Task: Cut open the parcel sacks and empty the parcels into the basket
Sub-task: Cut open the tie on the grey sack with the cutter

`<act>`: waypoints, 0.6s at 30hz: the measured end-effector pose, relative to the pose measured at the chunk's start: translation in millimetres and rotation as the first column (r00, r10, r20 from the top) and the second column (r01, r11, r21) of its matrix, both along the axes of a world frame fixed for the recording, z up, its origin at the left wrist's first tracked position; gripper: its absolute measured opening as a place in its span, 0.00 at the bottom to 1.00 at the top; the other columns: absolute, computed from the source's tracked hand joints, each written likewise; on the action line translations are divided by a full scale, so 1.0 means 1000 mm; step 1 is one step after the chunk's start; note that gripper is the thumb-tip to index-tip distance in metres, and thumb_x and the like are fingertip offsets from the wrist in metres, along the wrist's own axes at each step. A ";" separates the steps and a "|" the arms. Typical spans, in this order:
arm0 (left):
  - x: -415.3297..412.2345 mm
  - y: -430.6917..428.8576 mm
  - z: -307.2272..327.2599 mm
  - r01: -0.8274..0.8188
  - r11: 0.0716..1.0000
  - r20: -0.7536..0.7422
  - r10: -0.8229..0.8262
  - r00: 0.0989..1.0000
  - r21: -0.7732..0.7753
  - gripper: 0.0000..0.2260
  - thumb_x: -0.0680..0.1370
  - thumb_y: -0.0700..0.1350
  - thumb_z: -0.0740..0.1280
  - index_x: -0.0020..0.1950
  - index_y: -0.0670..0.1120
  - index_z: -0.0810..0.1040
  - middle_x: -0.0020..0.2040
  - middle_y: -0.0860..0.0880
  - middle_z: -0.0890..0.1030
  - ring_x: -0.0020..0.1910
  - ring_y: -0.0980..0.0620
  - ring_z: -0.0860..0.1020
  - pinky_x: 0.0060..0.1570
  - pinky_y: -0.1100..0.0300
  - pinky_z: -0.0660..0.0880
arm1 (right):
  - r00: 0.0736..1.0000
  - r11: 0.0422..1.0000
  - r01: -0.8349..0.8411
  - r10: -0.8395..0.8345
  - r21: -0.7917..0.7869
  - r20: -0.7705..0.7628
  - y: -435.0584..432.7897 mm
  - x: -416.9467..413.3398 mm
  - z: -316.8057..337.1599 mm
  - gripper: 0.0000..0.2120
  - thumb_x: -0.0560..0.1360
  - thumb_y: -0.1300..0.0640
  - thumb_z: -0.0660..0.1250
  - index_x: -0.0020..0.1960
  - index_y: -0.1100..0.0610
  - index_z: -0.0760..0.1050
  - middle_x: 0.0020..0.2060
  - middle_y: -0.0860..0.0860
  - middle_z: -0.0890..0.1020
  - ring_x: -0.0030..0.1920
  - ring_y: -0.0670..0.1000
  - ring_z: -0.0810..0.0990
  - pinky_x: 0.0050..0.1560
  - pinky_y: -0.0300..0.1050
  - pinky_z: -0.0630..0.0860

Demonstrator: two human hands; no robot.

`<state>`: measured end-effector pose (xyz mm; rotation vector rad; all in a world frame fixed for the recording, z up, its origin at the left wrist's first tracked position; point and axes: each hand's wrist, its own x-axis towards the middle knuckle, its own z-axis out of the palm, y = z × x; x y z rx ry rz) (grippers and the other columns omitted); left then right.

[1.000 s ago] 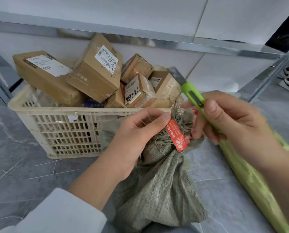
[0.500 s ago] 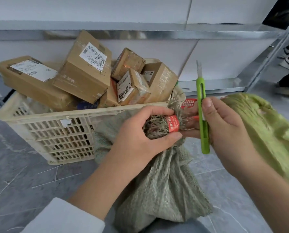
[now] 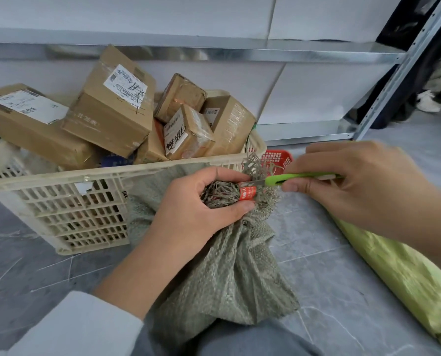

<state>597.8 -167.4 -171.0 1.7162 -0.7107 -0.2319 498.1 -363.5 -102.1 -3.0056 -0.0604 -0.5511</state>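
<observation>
2 curled hands: left hand point(image 3: 201, 214) grips the tied sack point(image 3: 229, 268), right hand point(image 3: 363, 186) pinches level cutter point(image 3: 287, 178)

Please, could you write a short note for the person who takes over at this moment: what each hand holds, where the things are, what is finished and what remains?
Left hand grips the tied neck of the grey-green sack, which stands in front of the basket.
Right hand holds the green knife, with its blade at the red seal on the neck.
Done: cardboard parcels are already piled in the basket.
Left: cut this seal and empty the sack into the basket. Then probably the yellow-green sack lying at the right.
</observation>
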 end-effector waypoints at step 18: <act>0.003 0.018 0.006 0.041 0.992 0.019 -0.043 0.999 0.119 0.16 0.66 0.50 0.79 0.50 0.62 0.81 0.48 0.66 0.82 0.47 0.68 0.79 0.43 0.80 0.70 | 0.989 0.931 -0.119 0.080 -0.345 -0.124 0.021 0.007 0.012 0.15 0.78 0.41 0.56 0.44 0.44 0.80 0.34 0.41 0.75 0.42 0.46 0.78 0.27 0.39 0.68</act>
